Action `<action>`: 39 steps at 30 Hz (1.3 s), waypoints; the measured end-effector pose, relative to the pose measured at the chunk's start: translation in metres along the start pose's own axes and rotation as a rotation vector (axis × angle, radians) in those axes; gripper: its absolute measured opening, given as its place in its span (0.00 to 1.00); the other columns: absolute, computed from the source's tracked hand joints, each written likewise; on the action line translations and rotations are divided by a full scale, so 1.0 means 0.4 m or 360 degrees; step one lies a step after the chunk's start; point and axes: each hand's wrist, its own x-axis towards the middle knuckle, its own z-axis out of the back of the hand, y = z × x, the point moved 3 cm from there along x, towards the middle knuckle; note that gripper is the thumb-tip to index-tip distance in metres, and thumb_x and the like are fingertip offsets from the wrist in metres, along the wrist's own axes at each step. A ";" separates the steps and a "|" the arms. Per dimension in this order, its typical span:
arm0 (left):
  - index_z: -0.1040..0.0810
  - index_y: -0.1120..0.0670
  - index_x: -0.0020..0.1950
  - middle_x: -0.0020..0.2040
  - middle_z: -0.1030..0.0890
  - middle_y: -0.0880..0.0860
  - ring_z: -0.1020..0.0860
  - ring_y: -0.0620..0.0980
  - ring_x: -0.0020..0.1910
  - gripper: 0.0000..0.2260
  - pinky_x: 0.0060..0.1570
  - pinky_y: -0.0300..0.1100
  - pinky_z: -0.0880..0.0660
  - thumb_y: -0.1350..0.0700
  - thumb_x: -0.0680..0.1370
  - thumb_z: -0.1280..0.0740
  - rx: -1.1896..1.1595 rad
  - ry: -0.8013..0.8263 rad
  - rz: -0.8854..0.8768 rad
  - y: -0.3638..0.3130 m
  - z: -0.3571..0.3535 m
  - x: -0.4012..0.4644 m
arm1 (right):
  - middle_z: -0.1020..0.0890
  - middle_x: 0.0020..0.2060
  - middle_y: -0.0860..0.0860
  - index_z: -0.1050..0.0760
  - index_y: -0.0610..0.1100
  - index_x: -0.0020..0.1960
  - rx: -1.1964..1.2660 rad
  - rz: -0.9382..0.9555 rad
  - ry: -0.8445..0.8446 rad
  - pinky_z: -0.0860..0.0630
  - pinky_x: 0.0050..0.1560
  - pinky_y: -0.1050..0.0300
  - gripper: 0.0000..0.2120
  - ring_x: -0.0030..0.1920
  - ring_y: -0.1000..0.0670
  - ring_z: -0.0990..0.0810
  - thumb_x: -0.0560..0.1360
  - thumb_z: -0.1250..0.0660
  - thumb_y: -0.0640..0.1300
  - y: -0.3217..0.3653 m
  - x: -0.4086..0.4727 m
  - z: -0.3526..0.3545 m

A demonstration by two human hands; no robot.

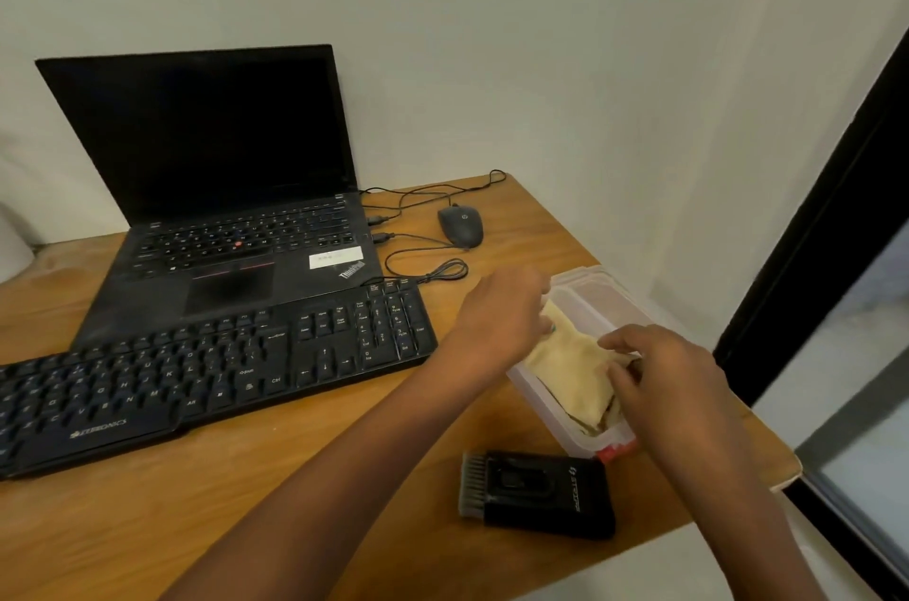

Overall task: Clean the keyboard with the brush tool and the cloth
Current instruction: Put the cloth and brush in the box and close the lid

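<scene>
Both hands, L (501,320) & R (659,374), pinched cloth (565,364) in box (590,300), prob. lifting it out; brush (536,495) lay ready nearby.

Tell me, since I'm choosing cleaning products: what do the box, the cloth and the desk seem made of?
Box: translucent plastic, likely; the desk shows faintly through its walls. Cloth: soft pale-yellow fabric, creased and folded, perhaps microfibre. Desk: wood or wood-look laminate, matte, with visible grain.
</scene>
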 end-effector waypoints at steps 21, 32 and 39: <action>0.21 0.40 0.56 0.46 0.21 0.36 0.27 0.28 0.47 0.07 0.38 0.29 0.31 0.47 0.79 0.35 -0.0581 -0.0233 0.0244 0.178 0.005 -0.309 | 0.44 0.73 0.56 0.52 0.54 0.75 -0.0392 0.0650 0.0818 0.47 0.72 0.57 0.31 0.72 0.52 0.44 0.78 0.40 0.54 0.140 -0.221 -0.085; 0.25 0.48 0.66 0.55 0.18 0.43 0.20 0.37 0.54 0.18 0.56 0.36 0.24 0.49 0.77 0.34 -0.1734 -0.0195 0.0542 0.188 -0.009 -0.435 | 0.30 0.55 0.65 0.37 0.58 0.68 0.0258 0.0326 0.0305 0.37 0.60 0.64 0.26 0.53 0.61 0.36 0.72 0.33 0.57 0.185 -0.222 -0.126; 0.17 0.54 0.54 0.46 0.14 0.53 0.16 0.48 0.46 0.09 0.41 0.37 0.22 0.53 0.78 0.34 -0.2072 -0.0286 0.0626 0.177 0.006 -0.463 | 0.29 0.52 0.69 0.32 0.57 0.64 0.0733 0.0452 -0.0032 0.27 0.58 0.45 0.23 0.57 0.58 0.29 0.70 0.33 0.49 0.267 -0.227 -0.150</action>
